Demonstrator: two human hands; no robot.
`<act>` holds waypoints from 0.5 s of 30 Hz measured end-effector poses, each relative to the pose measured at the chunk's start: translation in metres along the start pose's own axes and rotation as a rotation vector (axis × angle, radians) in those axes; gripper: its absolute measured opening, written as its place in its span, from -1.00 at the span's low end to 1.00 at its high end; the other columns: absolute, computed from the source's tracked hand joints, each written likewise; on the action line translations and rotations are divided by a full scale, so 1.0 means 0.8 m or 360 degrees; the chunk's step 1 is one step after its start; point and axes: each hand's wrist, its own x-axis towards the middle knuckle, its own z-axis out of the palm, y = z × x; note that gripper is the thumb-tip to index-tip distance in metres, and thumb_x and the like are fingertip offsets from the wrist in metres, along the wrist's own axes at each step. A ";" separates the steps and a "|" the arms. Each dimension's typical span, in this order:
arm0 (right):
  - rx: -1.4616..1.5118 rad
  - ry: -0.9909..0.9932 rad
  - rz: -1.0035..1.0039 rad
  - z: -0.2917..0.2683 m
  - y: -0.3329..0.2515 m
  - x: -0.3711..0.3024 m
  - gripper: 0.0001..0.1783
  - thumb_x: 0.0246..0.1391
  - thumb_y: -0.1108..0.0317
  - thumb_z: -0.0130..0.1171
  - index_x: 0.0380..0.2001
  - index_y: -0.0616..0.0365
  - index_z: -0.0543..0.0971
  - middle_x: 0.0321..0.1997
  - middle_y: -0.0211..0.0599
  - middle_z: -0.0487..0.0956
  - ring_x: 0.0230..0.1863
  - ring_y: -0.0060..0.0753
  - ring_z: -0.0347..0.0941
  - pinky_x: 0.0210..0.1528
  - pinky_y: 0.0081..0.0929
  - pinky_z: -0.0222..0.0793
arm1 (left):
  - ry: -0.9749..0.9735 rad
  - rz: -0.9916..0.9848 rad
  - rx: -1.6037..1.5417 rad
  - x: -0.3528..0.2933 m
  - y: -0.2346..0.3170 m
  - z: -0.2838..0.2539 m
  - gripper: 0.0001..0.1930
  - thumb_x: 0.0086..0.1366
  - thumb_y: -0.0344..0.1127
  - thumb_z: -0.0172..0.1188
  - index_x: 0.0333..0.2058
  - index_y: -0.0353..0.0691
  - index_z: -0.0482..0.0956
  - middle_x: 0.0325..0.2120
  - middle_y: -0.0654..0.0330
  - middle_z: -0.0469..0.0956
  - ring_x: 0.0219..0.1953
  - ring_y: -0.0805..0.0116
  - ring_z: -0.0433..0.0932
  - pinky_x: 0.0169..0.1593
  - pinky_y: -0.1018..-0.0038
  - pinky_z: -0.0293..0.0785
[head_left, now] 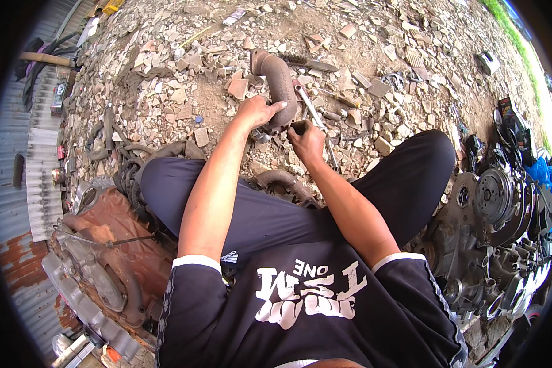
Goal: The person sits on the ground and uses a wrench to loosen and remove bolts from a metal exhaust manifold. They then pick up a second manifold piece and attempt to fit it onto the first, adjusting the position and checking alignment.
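Observation:
A rusty curved metal pipe (280, 83) with a flange at its upper end stands tilted in front of me, above the rubble. My left hand (257, 114) is closed around its lower part, thumb lying across the metal. At the pipe's bottom end, my right hand (306, 140) has its fingers curled together against the rim; whatever they pinch is hidden. A long silvery wrench (310, 103) lies on the stones just beyond my right hand. Behind the pipe rests a wire brush (306, 62). Between my folded legs is a second rusty bent pipe (282, 180).
Broken tile and stones (184, 67) cover the ground. To my left are black hoses (135, 161), a large engine part (113, 257) and a corrugated metal sheet (12, 202). Greasy engine parts with a round pulley (495, 195) are piled at my right.

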 end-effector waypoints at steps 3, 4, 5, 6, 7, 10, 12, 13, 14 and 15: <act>-0.0120 0.0017 -0.0014 -0.001 0.000 0.001 -0.71 -0.02 0.24 0.37 -0.29 0.23 0.68 -0.35 -0.07 0.71 -0.31 -0.18 0.68 -0.12 -0.31 0.57 | 0.0019 0.0016 0.0014 -0.002 0.005 0.001 -0.09 0.13 0.48 0.16 -0.09 -0.46 0.62 -0.18 -0.26 0.64 -0.08 -0.08 0.65 0.04 0.18 0.49; -0.0084 0.0008 -0.0008 -0.002 0.000 0.000 -0.71 -0.02 0.24 0.37 -0.29 0.23 0.68 -0.35 -0.08 0.72 -0.32 -0.19 0.68 -0.11 -0.31 0.57 | 0.0037 0.0017 0.0024 -0.005 0.006 0.000 -0.09 0.13 0.48 0.16 -0.09 -0.46 0.62 -0.17 -0.26 0.64 -0.07 -0.08 0.64 0.05 0.18 0.49; -0.0047 -0.0001 -0.0002 -0.003 -0.001 0.000 -0.71 -0.02 0.25 0.37 -0.29 0.22 0.69 -0.34 -0.08 0.72 -0.32 -0.20 0.68 -0.11 -0.32 0.57 | 0.0028 0.0007 0.0033 -0.006 0.008 -0.002 -0.09 0.13 0.49 0.15 -0.09 -0.46 0.62 -0.17 -0.26 0.64 -0.07 -0.08 0.64 0.05 0.18 0.49; -0.0011 -0.0010 0.0004 -0.003 -0.002 -0.001 -0.72 -0.03 0.26 0.38 -0.28 0.22 0.69 -0.34 -0.08 0.72 -0.32 -0.20 0.68 -0.11 -0.32 0.57 | 0.0020 -0.0003 0.0043 -0.008 0.010 -0.003 -0.09 0.14 0.49 0.15 -0.09 -0.46 0.62 -0.17 -0.27 0.64 -0.06 -0.09 0.64 0.06 0.18 0.49; -0.0003 -0.0007 0.0023 -0.005 -0.003 -0.001 -0.72 -0.03 0.27 0.38 -0.28 0.22 0.68 -0.33 -0.09 0.72 -0.32 -0.21 0.68 -0.11 -0.33 0.57 | 0.0011 -0.0011 0.0051 -0.009 0.011 -0.004 -0.09 0.14 0.49 0.14 -0.09 -0.46 0.62 -0.17 -0.27 0.63 -0.06 -0.09 0.64 0.06 0.18 0.49; 0.0080 0.0031 0.0000 -0.005 -0.004 -0.004 -0.72 -0.04 0.30 0.39 -0.27 0.22 0.68 -0.32 -0.06 0.72 -0.30 -0.18 0.68 -0.11 -0.33 0.57 | 0.0002 0.0008 0.0044 -0.010 0.013 -0.006 -0.08 0.15 0.50 0.13 -0.09 -0.46 0.62 -0.17 -0.27 0.63 -0.06 -0.09 0.64 0.07 0.18 0.49; 0.0213 0.0096 -0.0125 0.000 -0.002 -0.007 -0.71 -0.07 0.33 0.41 -0.26 0.24 0.68 -0.33 0.01 0.70 -0.28 -0.09 0.68 -0.13 -0.28 0.58 | -0.0019 0.0006 0.0026 -0.009 0.010 -0.006 -0.08 0.15 0.50 0.13 -0.08 -0.46 0.61 -0.16 -0.26 0.64 -0.05 -0.09 0.64 0.07 0.18 0.49; 0.0204 0.0082 -0.0088 0.001 0.000 -0.007 -0.73 -0.06 0.35 0.41 -0.26 0.23 0.69 -0.32 0.00 0.70 -0.28 -0.10 0.68 -0.13 -0.29 0.58 | -0.0030 0.0007 0.0017 -0.008 0.010 -0.006 -0.08 0.15 0.50 0.13 -0.08 -0.46 0.61 -0.16 -0.26 0.64 -0.05 -0.10 0.64 0.07 0.17 0.49; 0.0196 0.0068 -0.0052 0.002 0.001 -0.006 -0.74 -0.04 0.36 0.41 -0.25 0.23 0.69 -0.32 -0.01 0.71 -0.28 -0.11 0.69 -0.13 -0.29 0.58 | -0.0031 0.0005 0.0022 -0.008 0.009 -0.006 -0.08 0.15 0.50 0.12 -0.07 -0.46 0.61 -0.16 -0.26 0.63 -0.04 -0.10 0.63 0.07 0.17 0.49; 0.0187 0.0054 -0.0016 0.003 0.003 -0.005 -0.75 -0.03 0.38 0.41 -0.25 0.22 0.70 -0.31 -0.02 0.71 -0.28 -0.12 0.69 -0.13 -0.30 0.58 | -0.0032 0.0003 0.0027 -0.008 0.008 -0.005 -0.07 0.15 0.50 0.12 -0.06 -0.46 0.61 -0.15 -0.26 0.63 -0.04 -0.10 0.63 0.08 0.17 0.48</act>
